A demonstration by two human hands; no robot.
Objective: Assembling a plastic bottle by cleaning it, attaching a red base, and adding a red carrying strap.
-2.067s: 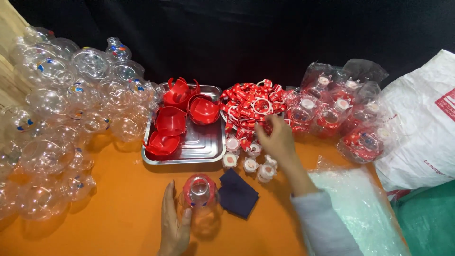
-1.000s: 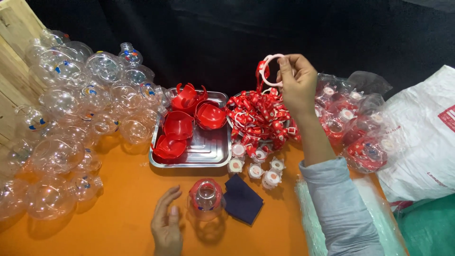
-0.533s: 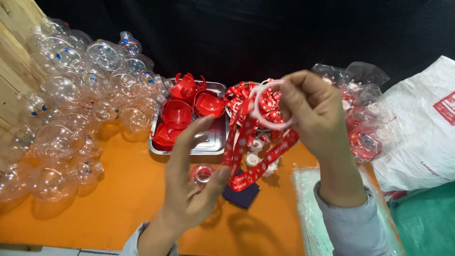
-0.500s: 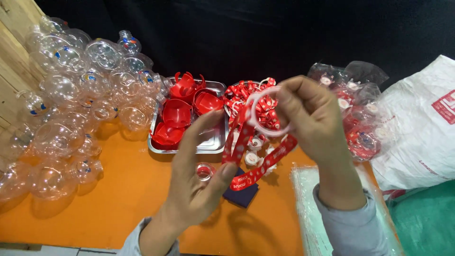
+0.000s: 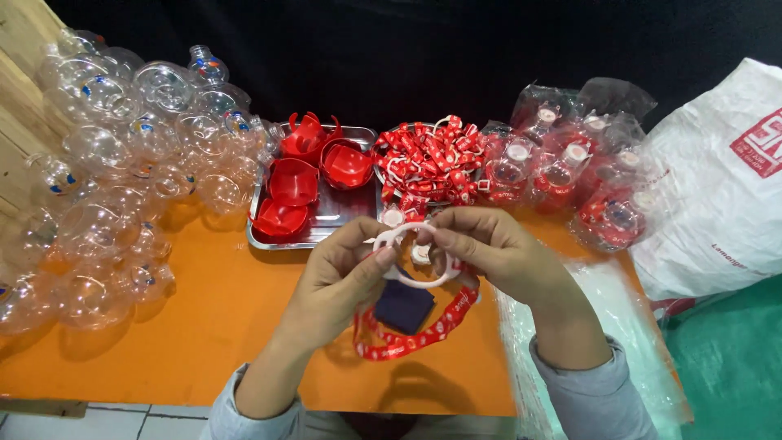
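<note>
Pinching white ring (image 5: 411,257) w/ left hand (image 5: 338,281) & right hand (image 5: 489,248), raised.

Glossy steel tray (image 5: 326,236); clear plastic spheres (image 5: 122,163); matt white plastic ring (image 5: 411,257); red fabric lanyard (image 5: 407,338).

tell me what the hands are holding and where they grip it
Both hands hold one white plastic ring with a red strap hanging below it. The left hand pinches the ring's left rim, the right hand its upper right rim.
</note>
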